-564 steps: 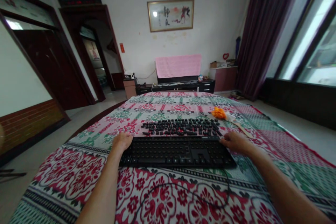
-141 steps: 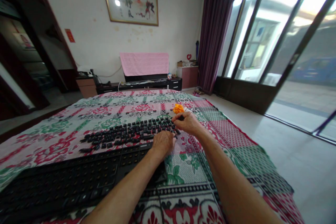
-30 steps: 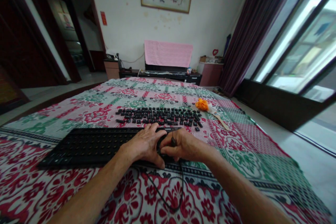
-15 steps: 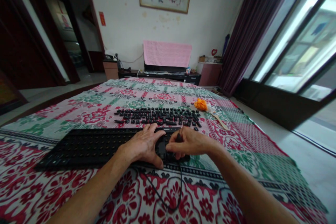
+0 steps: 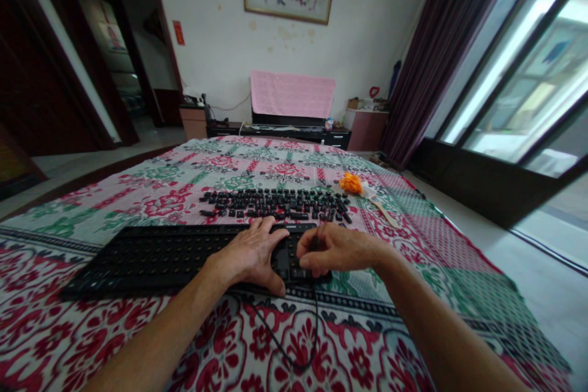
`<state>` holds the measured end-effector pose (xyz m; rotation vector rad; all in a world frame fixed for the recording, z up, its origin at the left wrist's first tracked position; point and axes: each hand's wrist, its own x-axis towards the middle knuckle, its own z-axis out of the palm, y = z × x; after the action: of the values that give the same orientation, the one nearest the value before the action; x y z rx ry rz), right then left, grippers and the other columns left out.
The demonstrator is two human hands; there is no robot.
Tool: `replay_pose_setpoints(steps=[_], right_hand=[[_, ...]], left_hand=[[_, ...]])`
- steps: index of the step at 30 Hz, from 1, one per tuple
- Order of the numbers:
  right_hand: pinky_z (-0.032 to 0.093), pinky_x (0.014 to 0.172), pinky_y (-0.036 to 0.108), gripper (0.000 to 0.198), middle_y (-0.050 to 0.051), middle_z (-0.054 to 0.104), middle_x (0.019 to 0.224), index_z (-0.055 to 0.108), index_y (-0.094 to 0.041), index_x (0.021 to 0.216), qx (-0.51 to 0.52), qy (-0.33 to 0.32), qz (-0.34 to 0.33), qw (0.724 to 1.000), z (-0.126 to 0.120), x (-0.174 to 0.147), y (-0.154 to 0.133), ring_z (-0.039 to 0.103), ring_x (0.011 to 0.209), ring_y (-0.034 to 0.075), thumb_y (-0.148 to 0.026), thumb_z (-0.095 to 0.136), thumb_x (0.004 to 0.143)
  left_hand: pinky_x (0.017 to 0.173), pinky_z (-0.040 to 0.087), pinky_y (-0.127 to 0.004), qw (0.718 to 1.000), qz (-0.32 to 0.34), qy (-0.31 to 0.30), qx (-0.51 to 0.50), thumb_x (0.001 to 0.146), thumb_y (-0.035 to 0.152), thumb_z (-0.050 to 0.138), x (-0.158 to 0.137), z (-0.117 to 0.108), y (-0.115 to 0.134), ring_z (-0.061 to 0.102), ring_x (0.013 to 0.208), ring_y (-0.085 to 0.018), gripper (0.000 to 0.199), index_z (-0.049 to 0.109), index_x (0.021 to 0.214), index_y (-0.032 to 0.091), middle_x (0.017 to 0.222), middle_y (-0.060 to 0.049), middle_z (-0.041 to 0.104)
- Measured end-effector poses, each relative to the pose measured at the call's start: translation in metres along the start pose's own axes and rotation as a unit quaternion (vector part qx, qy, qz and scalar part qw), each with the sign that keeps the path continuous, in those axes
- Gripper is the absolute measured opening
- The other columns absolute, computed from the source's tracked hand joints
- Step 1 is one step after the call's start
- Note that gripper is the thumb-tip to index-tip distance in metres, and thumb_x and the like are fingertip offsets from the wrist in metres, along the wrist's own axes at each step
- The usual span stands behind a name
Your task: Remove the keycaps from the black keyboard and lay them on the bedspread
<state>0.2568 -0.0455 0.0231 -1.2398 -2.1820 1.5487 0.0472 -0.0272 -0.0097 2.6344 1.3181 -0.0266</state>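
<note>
A black keyboard lies across the patterned cloth, with most of its keycaps off and rows of bare key posts showing. My left hand rests on its right part, fingers and thumb spread apart. Over the right end, by the number pad, my right hand is closed round a small dark tool; its tip is hidden by the fingers. Loose black keycaps lie in rows just beyond the keyboard. The keyboard's black cable loops out on the near side.
An orange fluffy brush head with a pale handle lies to the right of the keycaps. The floral cloth covers the whole surface. Beyond it stands a low cabinet with a pink towel over something dark.
My right hand has shifted slightly to the right, over the keyboard's right end. My left hand and the keyboard stay in place.
</note>
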Motion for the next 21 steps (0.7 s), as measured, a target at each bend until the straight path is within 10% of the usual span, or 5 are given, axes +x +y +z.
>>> replay_pose_setpoints(steps=[21], right_hand=[[0.026,0.044,0.017,0.015,-0.003,0.054,0.058,0.065,-0.014,0.076,-0.273,0.055,-0.031,0.960,0.020,-0.004,-0.025,0.038,0.048,0.004,-0.022,0.054,0.072]], left_hand=[[0.097,0.032,-0.044,1.000,0.005,0.014,-0.005,0.037,0.059,0.070,0.000,-0.001,0.003,0.021,0.127,-0.036,0.104,0.032,0.130,0.029,0.138,-0.010,0.024]])
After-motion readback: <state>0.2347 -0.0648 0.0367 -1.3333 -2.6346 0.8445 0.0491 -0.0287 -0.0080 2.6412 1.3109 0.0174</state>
